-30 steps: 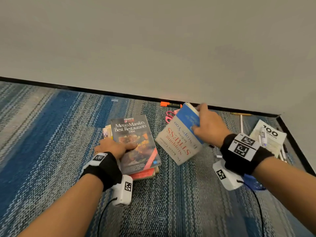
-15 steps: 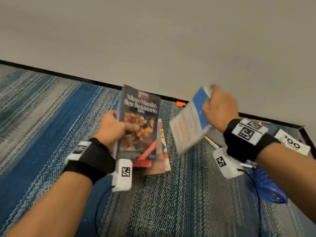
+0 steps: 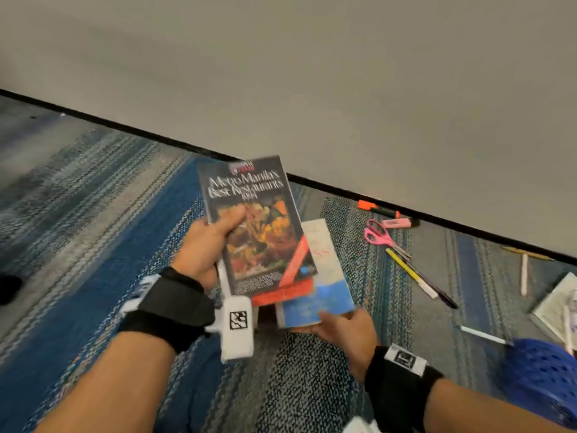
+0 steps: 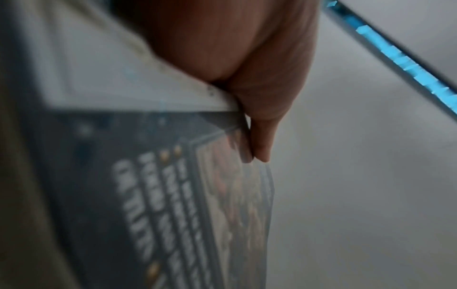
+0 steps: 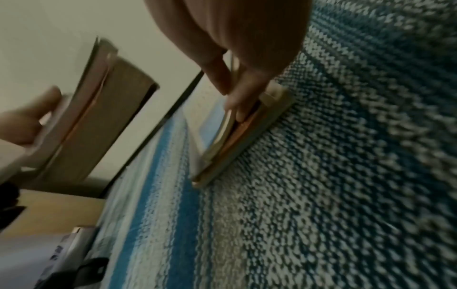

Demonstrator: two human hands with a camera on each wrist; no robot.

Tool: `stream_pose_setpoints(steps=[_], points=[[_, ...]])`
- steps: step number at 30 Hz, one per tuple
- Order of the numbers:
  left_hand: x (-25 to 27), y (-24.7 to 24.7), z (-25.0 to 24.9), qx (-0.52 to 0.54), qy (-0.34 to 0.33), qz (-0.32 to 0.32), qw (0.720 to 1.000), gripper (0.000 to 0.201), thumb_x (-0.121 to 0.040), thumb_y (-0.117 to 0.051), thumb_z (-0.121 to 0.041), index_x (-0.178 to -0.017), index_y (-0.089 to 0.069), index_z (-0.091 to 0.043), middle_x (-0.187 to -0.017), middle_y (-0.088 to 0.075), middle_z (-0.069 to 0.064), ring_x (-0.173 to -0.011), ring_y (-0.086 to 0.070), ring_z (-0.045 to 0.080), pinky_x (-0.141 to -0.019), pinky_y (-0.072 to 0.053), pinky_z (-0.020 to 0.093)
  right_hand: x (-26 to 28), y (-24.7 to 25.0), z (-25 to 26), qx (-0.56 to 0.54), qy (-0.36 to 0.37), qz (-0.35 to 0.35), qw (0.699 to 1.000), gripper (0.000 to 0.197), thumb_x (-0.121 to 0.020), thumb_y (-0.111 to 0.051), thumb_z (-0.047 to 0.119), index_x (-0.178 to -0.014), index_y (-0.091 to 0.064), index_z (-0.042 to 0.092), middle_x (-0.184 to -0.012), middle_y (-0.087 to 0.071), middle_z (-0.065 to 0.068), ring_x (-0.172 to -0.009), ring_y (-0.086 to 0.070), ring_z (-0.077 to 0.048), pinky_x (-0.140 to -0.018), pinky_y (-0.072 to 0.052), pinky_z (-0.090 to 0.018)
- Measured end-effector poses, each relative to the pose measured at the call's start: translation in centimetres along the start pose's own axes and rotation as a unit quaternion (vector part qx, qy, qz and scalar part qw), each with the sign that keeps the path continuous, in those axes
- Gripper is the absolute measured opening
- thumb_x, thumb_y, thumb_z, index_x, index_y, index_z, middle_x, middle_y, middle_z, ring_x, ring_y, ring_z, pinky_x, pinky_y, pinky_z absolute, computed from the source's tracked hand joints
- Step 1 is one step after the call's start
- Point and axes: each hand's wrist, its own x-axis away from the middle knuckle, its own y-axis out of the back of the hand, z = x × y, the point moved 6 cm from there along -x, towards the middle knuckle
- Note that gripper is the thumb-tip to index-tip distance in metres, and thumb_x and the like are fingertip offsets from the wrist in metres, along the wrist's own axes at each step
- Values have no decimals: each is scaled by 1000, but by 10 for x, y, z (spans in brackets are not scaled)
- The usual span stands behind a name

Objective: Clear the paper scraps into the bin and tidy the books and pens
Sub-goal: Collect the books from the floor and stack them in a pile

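My left hand (image 3: 206, 245) grips a small stack of books lifted off the carpet, thumb on the dark "Metro Manila's Best Restaurants" book (image 3: 259, 226) and a red book (image 3: 281, 293) under it. The left wrist view shows the same dark cover (image 4: 148, 185) pinched by my left hand (image 4: 247, 68). A white and blue book (image 3: 321, 276) lies low, partly under the stack. My right hand (image 3: 343, 326) holds its near edge. In the right wrist view my right hand (image 5: 242, 58) pinches that book (image 5: 242, 136) against the carpet, and the lifted stack (image 5: 103, 109) is at the left.
Along the wall to the right lie an orange highlighter (image 3: 376, 208), a pink highlighter (image 3: 398, 223), pink scissors (image 3: 379, 235), a yellow pen (image 3: 409, 273), a dark pen (image 3: 437, 289) and a white pen (image 3: 524, 273). A booklet (image 3: 559, 304) and a blue perforated bin (image 3: 543, 379) are at the far right.
My left hand has raised the stack off the carpet. My right hand has brought the white and blue book down from mid-air to lie flat beneath the stack's right side.
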Motion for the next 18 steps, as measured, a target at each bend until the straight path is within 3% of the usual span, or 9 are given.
stream_pose_setpoints(steps=[1,4,7,9,11,13,15,16,18], points=[[-1,-3,15,-7,21,0,1000,29,-89,-65,-15,-116,-64,-4,-105,-72,19,-83,-72,29,-74,-59,47,0,-1,-6,23,-23,25,999,7,-81,-71,6,-81,-65,2,-76,-66,-18,-59,-62,-23,-59,-57,-33],[-5,-8,55,-25,67,-3,997,36,-87,-67,-12,-120,-60,2,-109,-69,24,-80,-72,30,-77,-58,51,-4,7,-4,169,-70,100,978,31,-86,-69,30,-66,-58,9,-59,-53,-9,-45,-49,-17,-44,-42,-21],[-11,-15,77,-34,91,3,995,33,-88,-66,-14,-117,-61,1,-105,-70,23,-72,-72,27,-71,-60,45,-33,37,13,324,-5,2,946,49,-87,-50,62,-72,-57,16,-75,-63,-8,-67,-60,-24,-65,-49,-31],[-15,-20,82,-50,93,3,994,28,-89,-67,-17,-113,-63,-3,-101,-72,20,-74,-72,27,-72,-60,45,-42,48,23,272,32,-48,961,50,-90,-41,64,-93,-62,19,-105,-67,-9,-95,-62,-25,-92,-48,-40],[-23,-24,84,-84,74,-8,994,29,-86,-70,-24,-109,-64,-8,-102,-73,14,-86,-72,29,-85,-56,50,-38,39,37,206,61,-9,977,54,-95,-35,59,-123,-60,20,-123,-61,4,-113,-57,-16,-105,-39,-37],[-37,-22,83,-260,30,-58,963,39,-79,-71,-38,-107,-62,-12,-111,-65,9,-102,-63,27,-98,-48,46,-31,18,44,175,64,66,980,52,-98,-31,56,-123,-63,23,-115,-62,16,-108,-59,-6,-101,-38,-28],[-39,-20,78,-467,0,-123,876,52,-79,-67,-45,-117,-54,-12,-123,-47,14,-118,-44,30,-104,-38,39,-32,-2,40,151,53,113,981,52,-98,-31,55,-114,-68,21,-102,-71,14,-95,-66,-3,-91,-47,-22],[-38,-21,81,-481,12,-129,867,59,-80,-66,-46,-124,-50,-9,-127,-42,17,-124,-39,32,-106,-34,39,-32,-10,39,147,51,118,981,52,-97,-33,56,-115,-65,19,-98,-71,13,-90,-67,-2,-86,-50,-21],[-39,-24,91,-438,41,-101,892,67,-77,-67,-46,-128,-49,-6,-130,-48,16,-124,-45,32,-107,-37,41,-38,-18,34,139,49,116,982,67,-86,-36,74,-124,-59,24,-108,-68,14,-99,-65,-4,-97,-49,-31]])
